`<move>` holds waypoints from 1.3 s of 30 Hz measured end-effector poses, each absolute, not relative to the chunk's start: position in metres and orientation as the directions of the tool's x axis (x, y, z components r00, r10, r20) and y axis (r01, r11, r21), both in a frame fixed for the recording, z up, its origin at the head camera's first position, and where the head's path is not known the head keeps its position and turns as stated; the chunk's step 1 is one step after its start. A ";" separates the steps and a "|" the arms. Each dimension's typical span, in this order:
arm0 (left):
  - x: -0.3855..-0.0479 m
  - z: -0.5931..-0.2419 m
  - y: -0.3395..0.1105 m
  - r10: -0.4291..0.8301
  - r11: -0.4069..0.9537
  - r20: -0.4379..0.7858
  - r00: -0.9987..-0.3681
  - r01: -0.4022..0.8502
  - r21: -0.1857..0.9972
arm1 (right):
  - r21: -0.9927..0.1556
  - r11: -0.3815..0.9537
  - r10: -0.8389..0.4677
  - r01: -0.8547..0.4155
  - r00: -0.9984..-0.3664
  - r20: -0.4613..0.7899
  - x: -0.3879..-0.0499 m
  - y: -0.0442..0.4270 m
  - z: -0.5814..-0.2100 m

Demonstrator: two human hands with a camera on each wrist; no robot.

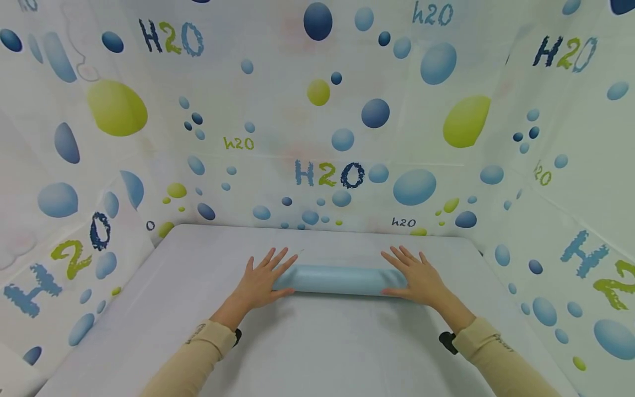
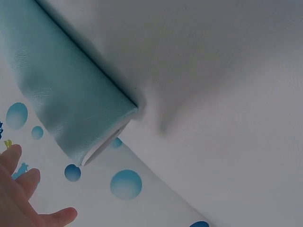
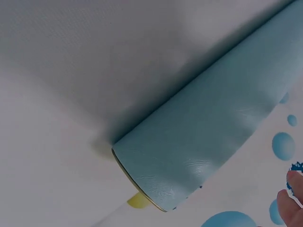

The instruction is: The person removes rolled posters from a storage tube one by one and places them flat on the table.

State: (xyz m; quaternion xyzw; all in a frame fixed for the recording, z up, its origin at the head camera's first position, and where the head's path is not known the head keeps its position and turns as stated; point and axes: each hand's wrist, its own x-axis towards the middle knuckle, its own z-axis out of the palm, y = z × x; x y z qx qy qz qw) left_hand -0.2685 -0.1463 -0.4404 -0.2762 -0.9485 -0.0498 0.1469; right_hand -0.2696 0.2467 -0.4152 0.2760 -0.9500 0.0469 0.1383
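Step in hand, prob.: hands positioning at both ends of the lt-blue sheet roll (image 1: 342,280), w/ no grip showing. L hand (image 1: 262,282) is hovering over or resting on the roll's L end, fingers spreading wide; R hand (image 1: 419,280) is mirroring it at the R end, also splayed. Contact isn't showing clearly: head view is overlapping hands & roll, while both wrist views are showing the visible fingertips standing apart from it. Neither hand is holding anything, AFAICT.

Next move, IMO, is calling for both palms settling evenly on the roll, then either fingers curling round for a lift or flat hands pushing it; can't tell which. Keeping L & R pressure equal would be helping, since a round thing is prob. rolling easily & could be skewing.

Roll is lying crosswise on the white worktop (image 1: 322,347), toward the far edge, betw. the hands, approx. parallel to that edge. It's looking smooth & softly shiny mid-length, w/ fine creases showing nr both ends. L end is opening onto a pale, hollow inside; R end is showing a thin yellowish rim. Behind, an H2O-print curtain (image 1: 278,99) is hanging.
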 end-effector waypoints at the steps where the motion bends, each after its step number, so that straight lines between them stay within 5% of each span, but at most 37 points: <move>1: -0.269 -0.441 -0.146 0.508 0.843 0.303 -0.806 0.538 0.016 | -0.015 0.843 -0.512 -0.538 -0.809 0.290 -0.270 0.247 -0.416; 39: -0.282 -0.464 -0.145 0.468 0.866 0.232 -0.853 0.495 0.074 | -0.063 0.881 -0.446 -0.469 -0.867 0.223 -0.281 0.265 -0.461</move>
